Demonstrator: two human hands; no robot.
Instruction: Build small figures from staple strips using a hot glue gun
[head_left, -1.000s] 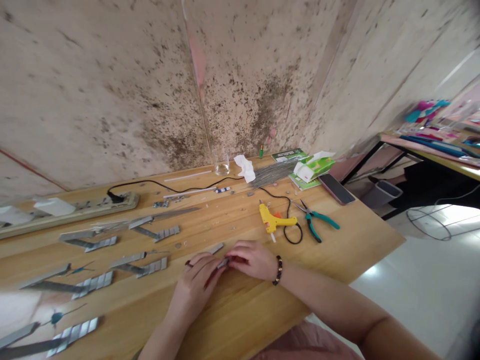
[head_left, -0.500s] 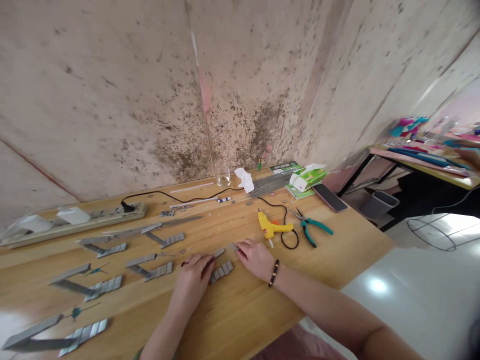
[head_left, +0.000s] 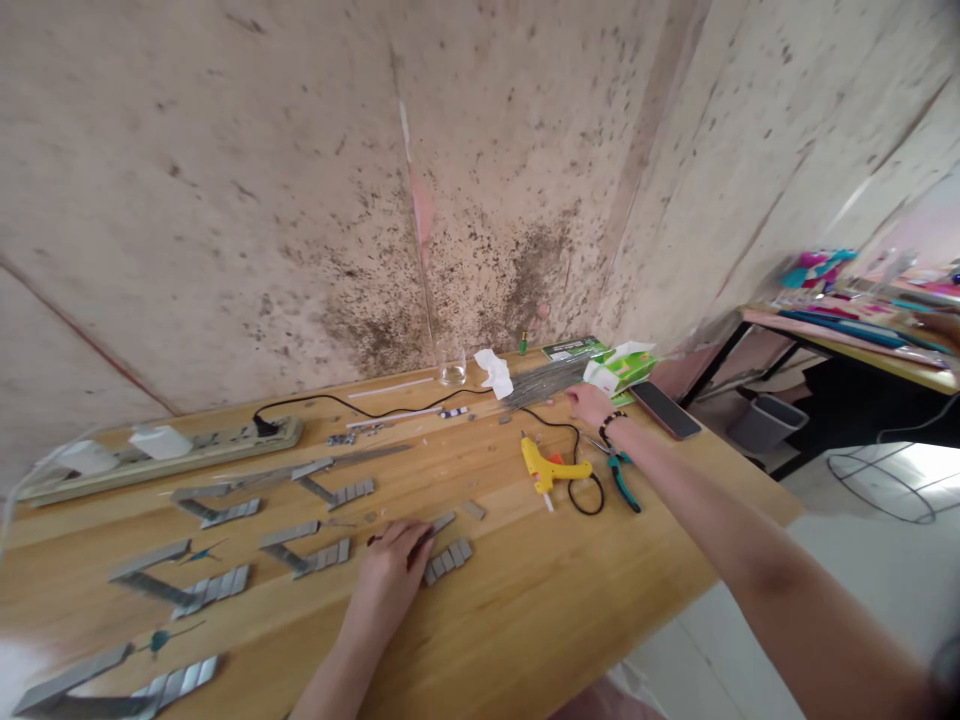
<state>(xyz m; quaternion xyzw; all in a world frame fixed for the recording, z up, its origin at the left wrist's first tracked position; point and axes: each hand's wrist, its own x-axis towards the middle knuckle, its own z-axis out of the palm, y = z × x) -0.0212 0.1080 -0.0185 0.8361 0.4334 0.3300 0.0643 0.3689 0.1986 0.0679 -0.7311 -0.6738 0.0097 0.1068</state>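
My left hand (head_left: 394, 562) rests on the table with its fingers closed round a thin grey strip (head_left: 444, 522), whose end sticks out past the fingertips. Just right of those fingers lies a row of short grey plates (head_left: 448, 562), partly hidden by the hand. A single small grey plate (head_left: 473, 509) is loose above the row. My right hand (head_left: 591, 404), with a beaded bracelet, reaches to the back right, beside a bundle of thin grey strips (head_left: 551, 378). Its bent fingers are too small and partly hidden to show whether they hold anything.
Several grey zigzag stair-like pieces (head_left: 214, 590) stand at left. A yellow glue gun (head_left: 551, 468) and teal-handled pliers (head_left: 622, 485) lie right of centre. Behind are a power strip (head_left: 225, 448), a glass (head_left: 452, 368), a tissue pack (head_left: 626, 368) and a phone (head_left: 666, 410).
My right hand has left the small grey plate near my left hand and moved away to the back right, over the pliers. The left hand keeps its hold.
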